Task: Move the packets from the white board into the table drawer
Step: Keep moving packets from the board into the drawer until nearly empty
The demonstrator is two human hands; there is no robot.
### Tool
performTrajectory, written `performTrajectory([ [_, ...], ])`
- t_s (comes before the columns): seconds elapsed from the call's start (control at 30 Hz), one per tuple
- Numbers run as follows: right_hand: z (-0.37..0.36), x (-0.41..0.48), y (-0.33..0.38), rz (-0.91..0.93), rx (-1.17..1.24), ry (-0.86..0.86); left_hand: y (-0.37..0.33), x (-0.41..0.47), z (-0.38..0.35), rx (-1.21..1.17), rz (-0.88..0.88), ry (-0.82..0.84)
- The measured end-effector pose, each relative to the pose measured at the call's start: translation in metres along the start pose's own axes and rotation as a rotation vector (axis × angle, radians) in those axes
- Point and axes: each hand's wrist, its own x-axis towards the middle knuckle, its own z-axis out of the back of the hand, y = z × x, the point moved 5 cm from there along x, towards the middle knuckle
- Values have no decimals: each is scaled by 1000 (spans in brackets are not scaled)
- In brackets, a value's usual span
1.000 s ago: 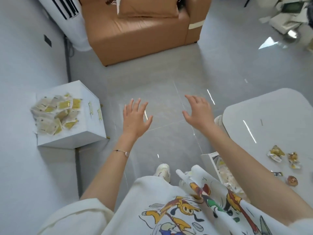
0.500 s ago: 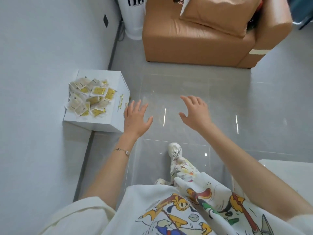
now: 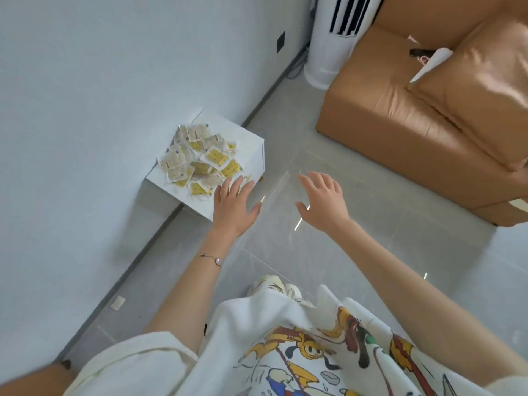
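Several yellow-and-white packets lie in a loose heap on top of a white box-like board that stands on the floor against the wall. My left hand is stretched out with fingers straight, its fingertips over the near edge of the board, just short of the packets. My right hand hovers open over the floor to the right of the board, holding nothing. The table and its drawer are out of view.
A tan leather sofa with a cushion fills the right. A white standing air conditioner stands in the corner. The wall runs along the left; grey tiled floor lies between.
The view has swung left and closer to the board. Both hands have moved toward it, the left now reaching its near edge. The white table has left the view.
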Motion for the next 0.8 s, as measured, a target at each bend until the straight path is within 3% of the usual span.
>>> performTrajectory([
  [0.47,-21,222,73,343,-186,199,120,129,19,-92,300,-52],
  [0.8,-69,358,108,405,-199,357,203,170,11,-182,567,-105],
])
